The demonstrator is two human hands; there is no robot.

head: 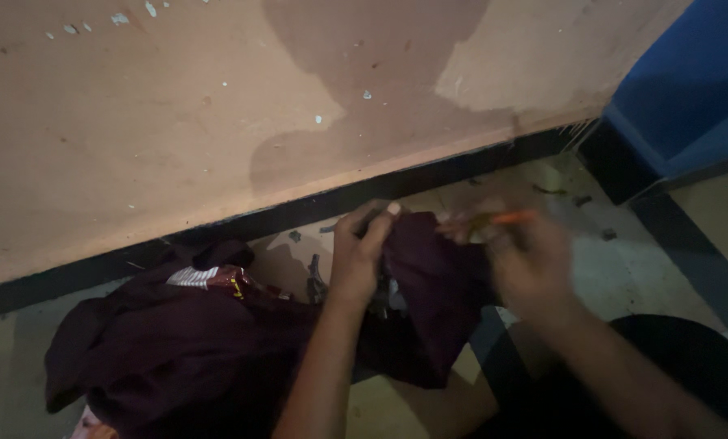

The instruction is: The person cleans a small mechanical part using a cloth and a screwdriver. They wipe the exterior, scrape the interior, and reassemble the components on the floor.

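Observation:
A dark maroon garment [193, 341] lies heaped on the floor and drapes up toward my hands. My left hand [362, 248] pinches a raised fold of this cloth, thumb on top. My right hand [523, 260] is blurred, close beside the fold, and holds a thin orange stick-like tool [512, 217] between its fingers, its tip pointing left toward the cloth. What the tool is exactly I cannot tell.
A peach wall [217, 106] with a black skirting strip [299, 213] runs behind. A blue object [689, 89] stands at the upper right. A red and white striped piece [209, 279] shows in the heap. A dark round shape [689, 358] sits at lower right on the pale floor.

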